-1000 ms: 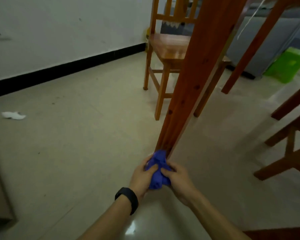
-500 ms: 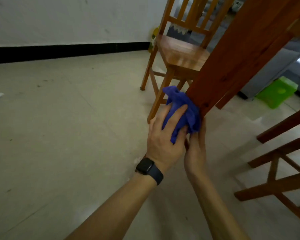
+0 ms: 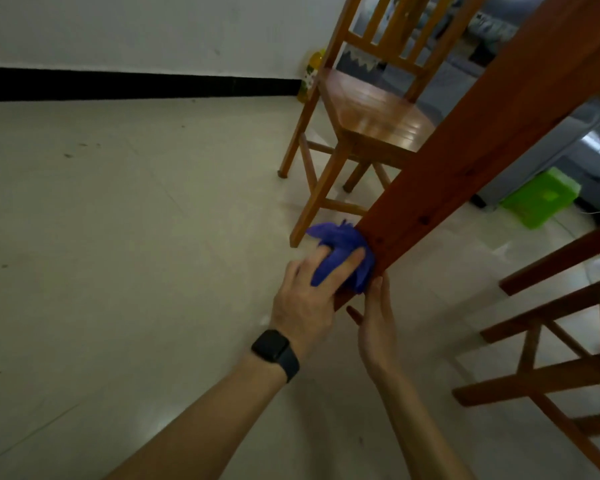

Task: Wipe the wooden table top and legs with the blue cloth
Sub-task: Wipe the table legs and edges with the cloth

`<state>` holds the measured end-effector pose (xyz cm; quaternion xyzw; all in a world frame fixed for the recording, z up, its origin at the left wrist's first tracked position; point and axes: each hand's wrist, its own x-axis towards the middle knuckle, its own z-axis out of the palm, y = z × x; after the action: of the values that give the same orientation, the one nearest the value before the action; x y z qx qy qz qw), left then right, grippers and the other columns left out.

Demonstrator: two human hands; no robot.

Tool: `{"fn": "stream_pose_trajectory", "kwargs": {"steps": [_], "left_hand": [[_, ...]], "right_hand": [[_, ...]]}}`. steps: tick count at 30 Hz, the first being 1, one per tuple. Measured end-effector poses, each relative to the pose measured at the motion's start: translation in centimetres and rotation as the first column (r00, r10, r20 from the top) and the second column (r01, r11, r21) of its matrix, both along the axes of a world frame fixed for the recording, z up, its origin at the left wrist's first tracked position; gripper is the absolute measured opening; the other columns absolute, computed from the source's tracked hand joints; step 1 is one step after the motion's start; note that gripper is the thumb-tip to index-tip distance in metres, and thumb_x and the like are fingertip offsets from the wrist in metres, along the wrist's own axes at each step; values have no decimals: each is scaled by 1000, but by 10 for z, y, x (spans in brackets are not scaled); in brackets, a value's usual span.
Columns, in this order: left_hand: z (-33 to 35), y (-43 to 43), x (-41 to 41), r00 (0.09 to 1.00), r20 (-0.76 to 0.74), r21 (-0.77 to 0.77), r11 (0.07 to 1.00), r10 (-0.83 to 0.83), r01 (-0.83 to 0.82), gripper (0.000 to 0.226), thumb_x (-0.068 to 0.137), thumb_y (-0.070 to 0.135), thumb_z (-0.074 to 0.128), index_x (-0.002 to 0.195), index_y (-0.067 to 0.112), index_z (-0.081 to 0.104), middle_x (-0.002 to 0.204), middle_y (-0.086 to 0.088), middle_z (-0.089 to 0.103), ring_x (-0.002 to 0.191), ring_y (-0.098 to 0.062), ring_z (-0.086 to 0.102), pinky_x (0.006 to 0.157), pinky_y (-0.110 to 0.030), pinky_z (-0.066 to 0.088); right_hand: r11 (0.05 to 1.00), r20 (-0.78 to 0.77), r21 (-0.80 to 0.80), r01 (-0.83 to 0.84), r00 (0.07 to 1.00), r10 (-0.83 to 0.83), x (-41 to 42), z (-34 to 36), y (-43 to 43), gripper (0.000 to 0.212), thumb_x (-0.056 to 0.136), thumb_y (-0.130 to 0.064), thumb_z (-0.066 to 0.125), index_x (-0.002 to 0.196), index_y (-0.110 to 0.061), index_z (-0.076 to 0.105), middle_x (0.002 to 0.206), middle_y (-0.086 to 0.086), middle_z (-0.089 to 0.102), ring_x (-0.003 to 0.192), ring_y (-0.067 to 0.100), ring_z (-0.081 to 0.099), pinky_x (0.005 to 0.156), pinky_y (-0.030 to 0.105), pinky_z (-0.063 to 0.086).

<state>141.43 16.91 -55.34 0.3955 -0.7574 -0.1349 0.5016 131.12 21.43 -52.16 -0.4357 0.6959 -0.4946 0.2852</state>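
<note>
A thick reddish wooden table leg (image 3: 465, 157) slants from the upper right down to the floor at centre. The crumpled blue cloth (image 3: 342, 252) is wrapped against its lower part. My left hand (image 3: 309, 296), with a black watch on the wrist, presses the cloth onto the leg's left face with spread fingers. My right hand (image 3: 376, 327) lies flat along the leg's right side just below the cloth, fingertips touching the cloth's edge. The table top is out of view.
A light wooden chair (image 3: 364, 119) stands just behind the leg. Other dark wooden legs and rungs (image 3: 548, 341) crowd the right side. A green bin (image 3: 541, 197) sits at the right, a yellow bottle (image 3: 310, 74) by the wall. Pale tiled floor spreads left.
Both hands with the cloth rose from the foot of the leg, then slid slightly back down. The view has shifted with my head.
</note>
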Motion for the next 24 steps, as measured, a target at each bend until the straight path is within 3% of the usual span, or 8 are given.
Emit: {"fn": "stream_pose_trajectory", "kwargs": {"steps": [3,6,8,11,13,16,19,24], "left_hand": [[-51,7,23,982,187,89,996,-27,11,89,75,8,74,146,40,29,129,-5,43,86,-29,54,55,-35,55],[-61,8,44,956,292,103,995,-24,-6,91,69,6,81,141,40,36,123,-8,54,85,-29,58,51,-33,54],[-37,5,45,989,146,109,994,-3,-13,70,84,14,67,142,38,36,129,-10,51,93,-30,58,61,-34,54],[9,3,23,999,-39,86,996,-35,39,56,94,34,41,148,39,26,138,-9,39,104,-28,54,77,-33,51],[3,12,6,998,-18,115,991,-67,68,64,95,33,47,148,48,14,143,-2,27,114,-29,50,87,-36,49],[-72,37,15,948,257,457,888,-186,50,83,97,16,52,146,56,-2,154,-1,20,131,-31,43,100,-39,45],[-144,58,53,860,424,682,725,-285,-96,69,95,16,50,152,43,21,152,-7,33,122,-30,52,87,-36,48],[-127,43,45,995,12,670,738,101,-83,61,101,17,44,153,39,19,150,-5,29,102,-23,55,80,-29,48]], "right_hand": [[998,-34,57,18,999,-16,-2,2,0,48,99,-64,21,146,-53,25,149,-22,39,133,5,43,112,47,40],[998,-148,27,60,987,-55,3,3,3,40,98,-67,19,138,-65,18,129,-44,38,132,3,42,114,44,38],[998,-197,11,63,979,-59,8,1,4,43,99,-64,22,141,-65,10,119,-54,35,128,2,45,111,34,40],[999,-267,2,52,963,-50,10,0,7,58,98,-59,26,150,-55,2,131,-33,45,117,-2,52,91,10,39],[999,-270,3,37,962,-35,10,-1,9,61,97,-57,28,152,-51,1,131,-25,51,108,-9,57,86,8,40],[1000,-252,15,24,968,-19,11,0,10,60,100,-55,27,152,-50,-2,126,-37,44,101,-23,51,81,-1,35],[999,-263,-17,51,963,-53,11,-6,9,59,100,-54,25,150,-53,-5,139,-26,41,118,-4,51,92,8,36],[991,-283,-112,76,953,-105,12,-20,2,53,104,-49,25,150,-55,-2,144,-25,45,127,5,52,107,34,43]]}}
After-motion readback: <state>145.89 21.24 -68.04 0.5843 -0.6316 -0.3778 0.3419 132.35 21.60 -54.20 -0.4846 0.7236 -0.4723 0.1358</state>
